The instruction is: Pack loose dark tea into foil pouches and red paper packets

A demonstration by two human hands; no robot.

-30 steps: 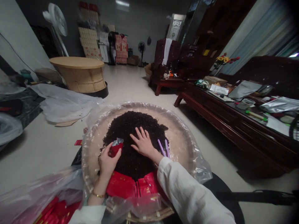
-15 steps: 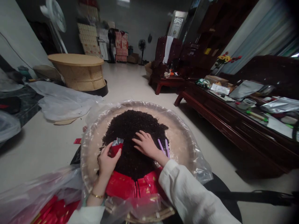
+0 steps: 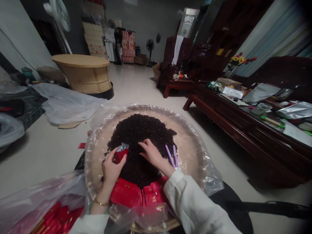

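Wide round woven tray (image 3: 192, 136) holding a mound of dark, loose, leaf-like material (image 3: 140, 128)

Containers: Tray wrapped about its rim in clear, crinkled plastic film (image 3: 212, 182); mound occupies the middle, pale base exposed around it. Flat, glossy red packets with gold marks (image 3: 125, 193) lie at the tray's near edge, against the foot of the mound. Clear plastic bag (image 3: 21, 201) at lower left, beside the tray, contains more packets, red with gold (image 3: 62, 216).

Hands: Left hand (image 3: 112, 169) closed, thumb and fingers gripping a small red packet with a silvery mouth (image 3: 122, 155), held upright at the mound's left side. Right hand (image 3: 152, 154) half open, fingers bent, at the middle of the mound; cannot tell whether the fingertips have hold of any material. Slim light-purple two-armed implement (image 3: 175, 156) rests just beyond the right wrist, arms spread.

Obscured: Inside of the small packet not visible; fill unknown. Lower end of the purple implement is hidden by the right forearm and sleeve. Near packets partly covered by film and right sleeve; count uncertain. Bag cut off by the frame, its contents blurred by the plastic.
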